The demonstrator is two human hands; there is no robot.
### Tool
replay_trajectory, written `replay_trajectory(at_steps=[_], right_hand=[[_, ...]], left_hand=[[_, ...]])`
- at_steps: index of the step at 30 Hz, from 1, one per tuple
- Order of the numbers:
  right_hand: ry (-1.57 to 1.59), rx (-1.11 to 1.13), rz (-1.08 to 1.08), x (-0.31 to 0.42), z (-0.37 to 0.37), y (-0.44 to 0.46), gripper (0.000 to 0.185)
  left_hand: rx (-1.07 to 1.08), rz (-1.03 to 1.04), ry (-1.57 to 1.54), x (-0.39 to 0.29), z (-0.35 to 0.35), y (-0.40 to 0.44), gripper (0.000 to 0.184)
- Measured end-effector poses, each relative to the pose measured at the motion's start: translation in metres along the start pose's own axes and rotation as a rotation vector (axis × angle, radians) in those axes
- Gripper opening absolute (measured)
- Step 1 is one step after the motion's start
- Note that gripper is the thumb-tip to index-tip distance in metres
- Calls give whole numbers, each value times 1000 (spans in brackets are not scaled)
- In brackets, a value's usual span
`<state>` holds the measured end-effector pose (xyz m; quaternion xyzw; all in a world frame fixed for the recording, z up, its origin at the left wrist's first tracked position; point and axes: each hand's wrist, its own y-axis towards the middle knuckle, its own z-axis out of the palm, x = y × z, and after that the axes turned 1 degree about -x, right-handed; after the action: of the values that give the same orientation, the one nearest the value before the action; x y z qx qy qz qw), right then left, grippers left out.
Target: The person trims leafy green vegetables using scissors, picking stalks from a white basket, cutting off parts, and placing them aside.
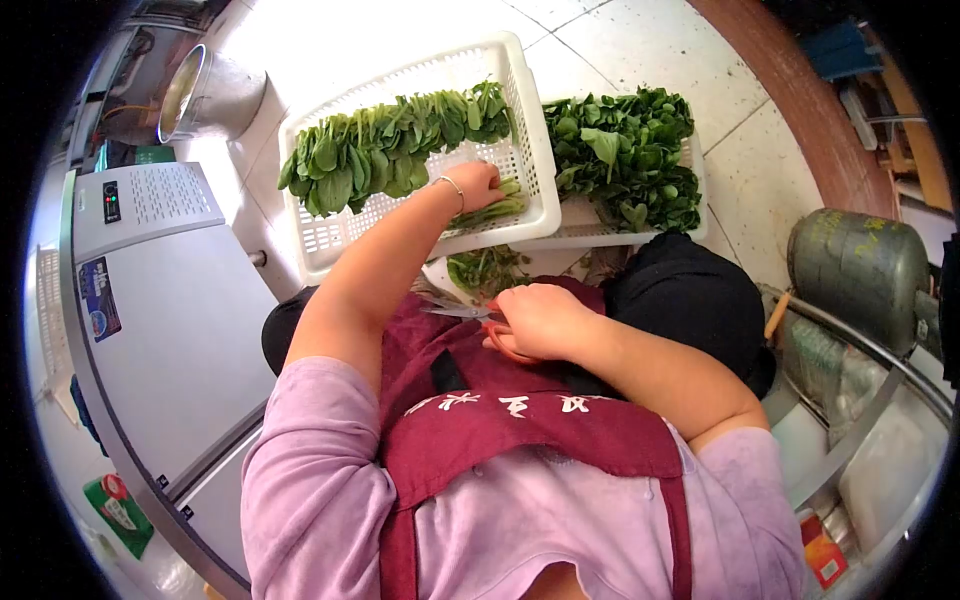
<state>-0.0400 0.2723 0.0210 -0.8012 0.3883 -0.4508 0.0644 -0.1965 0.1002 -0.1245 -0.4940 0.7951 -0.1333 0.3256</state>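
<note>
My left hand [474,186], with a bracelet at the wrist, reaches into the white slotted basket [538,130]. Its fingers are closed on a bunch of green stems [508,203] near the basket's front right corner. Behind that hand lies a long row of leafy greens [390,145], leaves toward me. My right hand [543,320] holds scissors [510,345] by their orange-red handles over the apron; the metal blades point left and look parted. Loose greens [480,272] lie just in front of my lap.
A second white basket [585,240], heaped with dark leafy greens [625,150], stands right of the first. A white appliance [175,330] is at left, with a metal pot [225,95] beyond it. A gas cylinder [858,270] and metal rail [900,365] stand at right.
</note>
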Motion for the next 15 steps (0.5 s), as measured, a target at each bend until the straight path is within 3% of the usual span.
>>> replay_trajectory(at_steps=[6, 8, 10, 13, 15], right_hand=[[1, 5, -8, -1, -3, -2, 47], [13, 11, -5, 2, -5, -3, 47], [26, 4, -9, 2, -5, -4, 46], [8, 56, 25, 4, -6, -2, 46], [13, 12, 3, 3, -3, -3, 47]], left_hand=[[-23, -28, -267, 10, -19, -16, 30], [-75, -122, -587, 10, -32, -35, 28], [-212, -17, -763, 25, -33, -47, 28], [-202, -56, -1293, 37, -42, -70, 22], [-235, -4, -1476, 32, -52, -87, 28]])
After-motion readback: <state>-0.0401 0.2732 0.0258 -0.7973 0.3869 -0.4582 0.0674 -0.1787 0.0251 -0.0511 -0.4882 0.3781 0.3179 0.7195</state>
